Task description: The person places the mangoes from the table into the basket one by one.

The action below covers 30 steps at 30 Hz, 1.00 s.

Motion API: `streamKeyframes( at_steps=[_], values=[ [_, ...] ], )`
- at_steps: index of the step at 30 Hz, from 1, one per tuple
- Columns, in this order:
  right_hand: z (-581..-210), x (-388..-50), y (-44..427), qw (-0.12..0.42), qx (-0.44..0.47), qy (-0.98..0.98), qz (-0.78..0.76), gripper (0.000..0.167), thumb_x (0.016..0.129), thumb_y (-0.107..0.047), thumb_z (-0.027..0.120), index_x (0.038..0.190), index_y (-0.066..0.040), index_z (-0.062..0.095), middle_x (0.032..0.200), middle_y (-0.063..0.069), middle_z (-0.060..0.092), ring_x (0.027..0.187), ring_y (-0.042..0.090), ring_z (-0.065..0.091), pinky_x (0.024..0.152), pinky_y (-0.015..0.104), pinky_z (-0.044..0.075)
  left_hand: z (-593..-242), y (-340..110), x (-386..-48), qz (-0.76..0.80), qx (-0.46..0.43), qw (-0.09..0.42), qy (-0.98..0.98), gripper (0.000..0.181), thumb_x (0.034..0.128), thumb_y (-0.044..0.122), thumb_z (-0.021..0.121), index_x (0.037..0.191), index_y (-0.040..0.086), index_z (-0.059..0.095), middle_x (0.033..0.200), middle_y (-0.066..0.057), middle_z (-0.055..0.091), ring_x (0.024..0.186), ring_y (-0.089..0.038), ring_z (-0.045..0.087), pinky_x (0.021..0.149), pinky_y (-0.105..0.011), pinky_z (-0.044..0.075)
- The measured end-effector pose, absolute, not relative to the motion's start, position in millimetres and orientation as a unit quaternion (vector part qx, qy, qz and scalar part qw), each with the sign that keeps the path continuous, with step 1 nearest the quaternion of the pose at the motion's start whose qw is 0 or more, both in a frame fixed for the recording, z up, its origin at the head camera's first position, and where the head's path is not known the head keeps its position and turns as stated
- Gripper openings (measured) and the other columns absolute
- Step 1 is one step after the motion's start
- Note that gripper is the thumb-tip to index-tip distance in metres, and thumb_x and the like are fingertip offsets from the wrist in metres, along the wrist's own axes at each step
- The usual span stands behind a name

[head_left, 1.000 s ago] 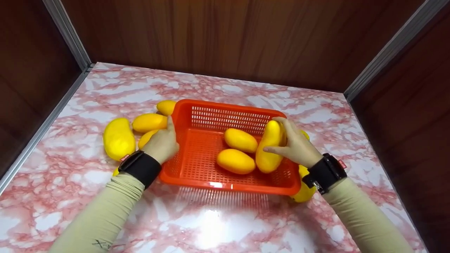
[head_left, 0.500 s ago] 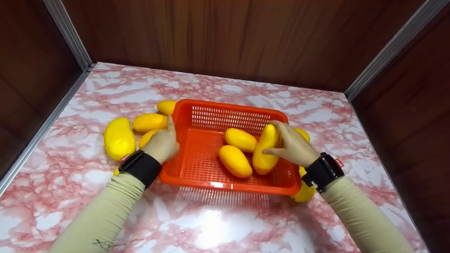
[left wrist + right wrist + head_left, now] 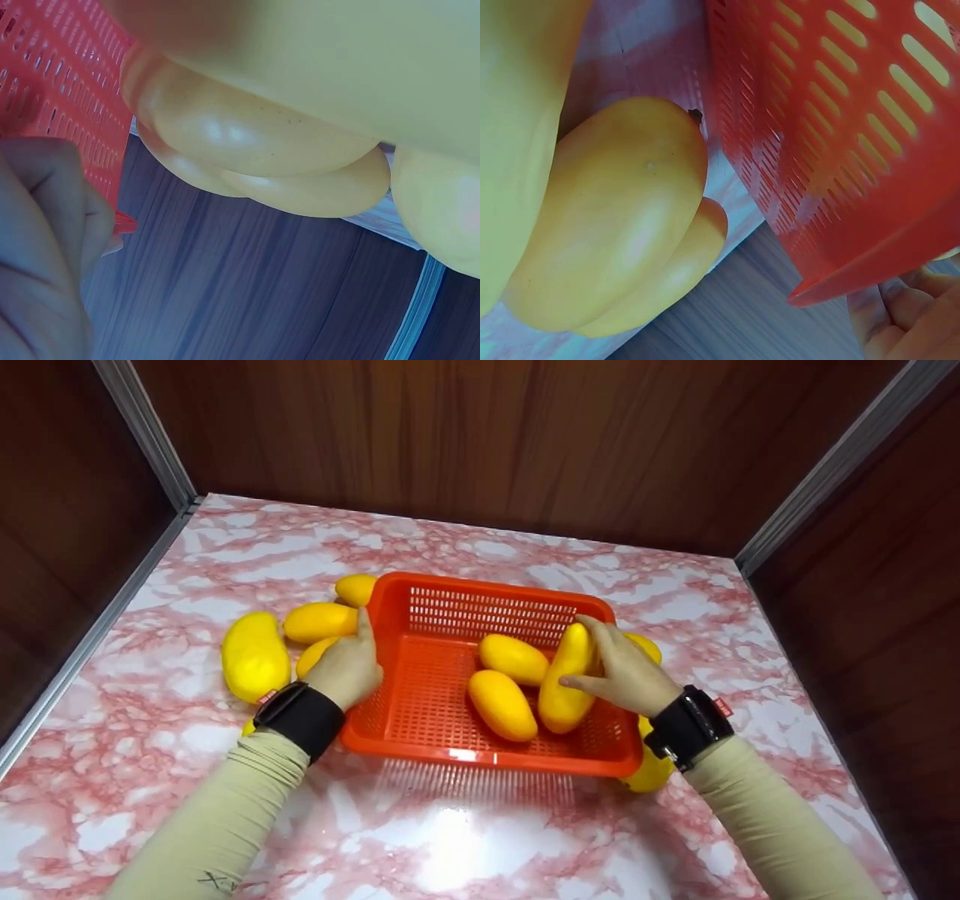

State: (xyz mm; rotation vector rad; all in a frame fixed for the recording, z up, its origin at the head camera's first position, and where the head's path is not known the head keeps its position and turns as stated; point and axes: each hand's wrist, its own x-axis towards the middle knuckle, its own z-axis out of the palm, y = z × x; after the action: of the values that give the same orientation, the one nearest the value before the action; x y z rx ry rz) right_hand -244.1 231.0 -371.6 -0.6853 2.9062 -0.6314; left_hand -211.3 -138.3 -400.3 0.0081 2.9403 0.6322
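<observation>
An orange-red plastic basket (image 3: 491, 760) stands on the table. My left hand (image 3: 346, 669) grips its left rim, the thumb along the edge; in the left wrist view its curled fingers (image 3: 56, 217) are at the basket wall. Inside the right end, my right hand (image 3: 634, 671) holds a long yellow mango (image 3: 566, 690) between thumb and fingers, the mango standing tilted. Two other mangoes lie beside it: an upper mango (image 3: 513, 658) and a lower mango (image 3: 502, 706). In the right wrist view the fingers (image 3: 915, 315) reach over the rim, and the held mango is mostly hidden.
Left of the basket lie several mangoes, among them a large yellow mango (image 3: 255, 658) and an orange-yellow mango (image 3: 320, 622). More mangoes, such as this one (image 3: 651, 769), lie to its right, partly hidden. Dark wood-look panels (image 3: 480, 450) enclose the marbled table (image 3: 360, 840).
The right hand has moved slightly left and down with its mango. The lower mango beside it has turned from nearly level to slanting. The left hand and basket have stayed in place.
</observation>
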Motion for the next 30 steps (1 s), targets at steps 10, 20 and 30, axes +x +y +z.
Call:
streamKeyframes(
  at_steps=[10, 20, 30],
  values=[
    [-374.5, -243.8, 231.4, 0.028, -0.224, 0.955, -0.195, 0.089, 0.086, -0.041, 0.075, 0.154, -0.007, 0.027, 0.137, 0.021, 0.048, 0.118, 0.035, 0.053, 0.106, 0.053, 0.041, -399.3, -137.5, -211.0, 0.199, 0.011, 0.06, 0.978, 0.084, 0.0896, 0.007, 0.05, 0.153, -0.013, -0.001, 0.063, -0.006, 0.05, 0.054, -0.023, 0.054, 0.052, -0.034, 0.041],
    [-377.0, -244.5, 229.3, 0.024, -0.23, 0.961, -0.155, 0.077, 0.086, -0.038, 0.075, 0.145, -0.004, 0.04, 0.132, 0.022, 0.052, 0.108, 0.036, 0.054, 0.097, 0.053, 0.045, -398.9, -137.2, -211.0, 0.2, 0.009, 0.065, 0.978, 0.084, 0.09, 0.008, 0.049, 0.153, -0.012, -0.003, 0.063, -0.006, 0.05, 0.054, -0.023, 0.055, 0.051, -0.033, 0.041],
    [-374.2, -243.9, 231.2, 0.041, -0.226, 0.957, -0.179, 0.069, 0.09, -0.036, 0.072, 0.145, -0.007, 0.043, 0.138, 0.02, 0.049, 0.117, 0.036, 0.054, 0.102, 0.056, 0.044, -399.6, -137.7, -210.5, 0.204, 0.006, 0.065, 0.977, 0.084, 0.09, 0.008, 0.049, 0.153, -0.012, -0.003, 0.065, -0.007, 0.052, 0.055, -0.024, 0.055, 0.051, -0.033, 0.042]
  ],
)
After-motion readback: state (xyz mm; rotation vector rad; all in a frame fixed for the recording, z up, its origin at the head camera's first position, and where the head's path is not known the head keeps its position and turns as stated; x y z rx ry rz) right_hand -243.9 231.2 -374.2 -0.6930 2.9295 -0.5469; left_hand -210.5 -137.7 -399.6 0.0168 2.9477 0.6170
